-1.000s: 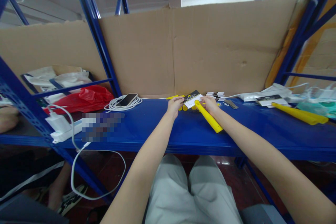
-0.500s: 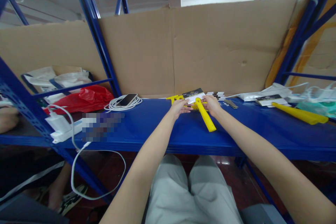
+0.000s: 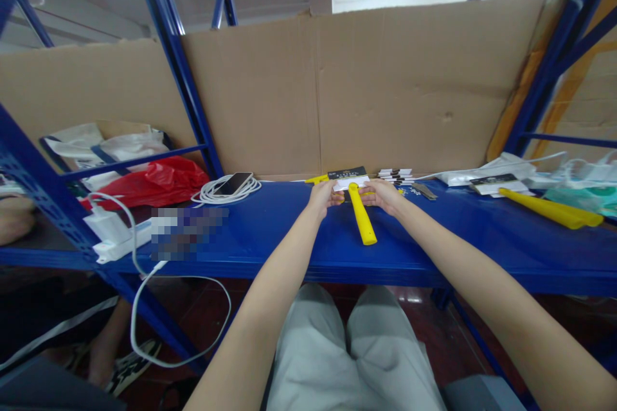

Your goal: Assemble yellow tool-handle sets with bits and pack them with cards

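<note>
Between my two hands is a yellow-handled scraper [image 3: 361, 215], its handle pointing toward me and slightly right. A black-and-white card [image 3: 348, 178] covers its wide head. My left hand [image 3: 326, 198] is closed on the left end of the head, and my right hand [image 3: 380, 195] grips the right end. The fingers partly hide the edge between them. Just behind my left hand lies another yellow piece [image 3: 317, 178], mostly covered. Right of the card sits a small stack of black-and-white cards [image 3: 395, 175], with thin grey flat pieces [image 3: 424, 191] beside it.
More yellow handles [image 3: 549, 207] lie at the right with a similar card [image 3: 496, 184] and plastic bags. To the left are a phone [image 3: 234, 183] on a coiled white cable, a red bag [image 3: 164, 178] and a power strip [image 3: 125, 237]. Cardboard [image 3: 385, 90] walls the back.
Both hands have turned the scraper so that its card lies more level. The lower end of its handle has swung left.
</note>
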{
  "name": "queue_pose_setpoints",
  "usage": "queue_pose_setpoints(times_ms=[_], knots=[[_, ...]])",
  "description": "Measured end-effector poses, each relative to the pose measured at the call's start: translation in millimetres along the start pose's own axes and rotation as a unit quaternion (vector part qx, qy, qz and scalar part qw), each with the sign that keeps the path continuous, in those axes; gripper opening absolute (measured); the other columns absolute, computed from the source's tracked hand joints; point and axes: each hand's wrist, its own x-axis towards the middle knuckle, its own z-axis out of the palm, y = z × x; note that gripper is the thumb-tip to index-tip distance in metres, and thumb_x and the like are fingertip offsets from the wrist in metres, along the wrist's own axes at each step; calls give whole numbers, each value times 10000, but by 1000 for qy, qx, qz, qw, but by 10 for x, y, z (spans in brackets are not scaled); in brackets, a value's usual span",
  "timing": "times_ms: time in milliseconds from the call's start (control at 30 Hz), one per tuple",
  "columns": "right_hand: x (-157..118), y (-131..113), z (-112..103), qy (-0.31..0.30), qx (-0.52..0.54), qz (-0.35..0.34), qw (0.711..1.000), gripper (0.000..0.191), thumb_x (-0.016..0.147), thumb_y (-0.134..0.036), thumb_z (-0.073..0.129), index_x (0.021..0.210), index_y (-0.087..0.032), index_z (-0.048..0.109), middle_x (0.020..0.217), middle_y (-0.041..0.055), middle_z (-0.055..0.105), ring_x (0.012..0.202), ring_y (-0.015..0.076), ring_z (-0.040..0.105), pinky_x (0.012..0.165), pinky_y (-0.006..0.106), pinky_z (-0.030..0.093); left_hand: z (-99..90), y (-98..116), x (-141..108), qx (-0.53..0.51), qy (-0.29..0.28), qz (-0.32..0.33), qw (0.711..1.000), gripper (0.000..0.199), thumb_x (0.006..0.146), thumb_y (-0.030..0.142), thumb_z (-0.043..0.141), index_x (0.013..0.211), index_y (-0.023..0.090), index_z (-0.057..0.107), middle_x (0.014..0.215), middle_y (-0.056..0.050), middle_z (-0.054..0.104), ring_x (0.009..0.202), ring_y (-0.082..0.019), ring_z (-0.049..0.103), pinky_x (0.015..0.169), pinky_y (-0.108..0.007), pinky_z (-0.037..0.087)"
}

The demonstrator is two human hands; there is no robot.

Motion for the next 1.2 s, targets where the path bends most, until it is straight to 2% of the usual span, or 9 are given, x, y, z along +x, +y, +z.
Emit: queue_pose_setpoints(times_ms=[200, 333, 400, 533, 700, 800, 1000, 1100, 1200], knots=[[1, -18, -22, -28, -22, 7, 999, 56, 860, -149, 472, 853, -201, 452, 546, -17, 624, 409, 127, 597, 470, 237, 505, -10, -20, 19, 6, -9, 11, 1000, 79, 857, 196, 525, 872, 145, 583, 486, 17, 555, 372, -95, 530, 423, -176, 404], [14, 23, -4, -7, -78, -16, 997, 44, 869, -166, 458, 873, -207, 441, 556, -25, 621, 397, 131, 585, 456, 240, 481, 4, -7, 3, 22, 4, 14, 1000, 107, 858, 178, 500, 911, 145, 587, 455, 32, 528, 354, -89, 510, 416, -169, 399], [32, 62, -2, 20, -153, -72, 985, 78, 858, -179, 484, 919, -214, 450, 530, -51, 591, 366, 127, 551, 440, 233, 450, 10, 5, -6, 28, 17, 14, 999, 119, 860, 166, 482, 914, 140, 585, 437, 39, 511, 341, -85, 495, 410, -165, 388], [56, 124, -10, 42, -300, -230, 925, 226, 787, -213, 601, 994, -221, 510, 495, -84, 534, 354, 107, 482, 466, 221, 407, 10, 20, -20, 24, 47, 25, 998, 119, 863, 149, 465, 886, 130, 580, 433, 38, 505, 329, -81, 484, 399, -160, 363], [29, 156, 26, 3, -322, -308, 895, 333, 689, -287, 703, 986, -225, 565, 633, -45, 592, 547, 133, 556, 597, 243, 443, 8, 14, -29, 23, 58, 22, 998, 86, 853, 173, 513, 894, 139, 581, 466, 27, 543, 315, -74, 482, 388, -153, 346], [20, 168, 50, -27, -333, -321, 886, 335, 649, -255, 712, 951, -222, 570, 720, -29, 597, 658, 140, 576, 656, 250, 448, 7, 6, -24, 30, 46, 20, 998, 81, 842, 175, 528, 888, 139, 585, 486, 13, 571, 320, -75, 488, 385, -156, 345], [47, 168, 35, -50, -372, -323, 869, 114, 705, -197, 612, 814, -224, 602, 737, -25, 601, 687, 137, 562, 697, 259, 458, 12, 10, -18, 32, 42, 13, 999, 53, 811, 177, 564, 817, 133, 592, 488, -7, 587, 328, -80, 487, 399, -171, 361], [56, 160, 33, -69, -386, -328, 859, 132, 718, -166, 586, 807, -225, 663, 787, -8, 662, 750, 154, 597, 767, 289, 470, 16, 14, -27, 27, 44, 11, 999, 55, 807, 188, 580, 798, 134, 585, 467, 2, 567, 321, -81, 482, 390, -171, 355], [49, 152, 53, -84, -385, -320, 862, 178, 717, -145, 582, 800, -229, 716, 840, 7, 714, 760, 165, 619, 810, 325, 478, 14, 12, -30, 21, 49, 11, 999, 62, 825, 194, 572, 811, 134, 574, 465, 12, 559, 322, -75, 477, 388, -165, 353]])
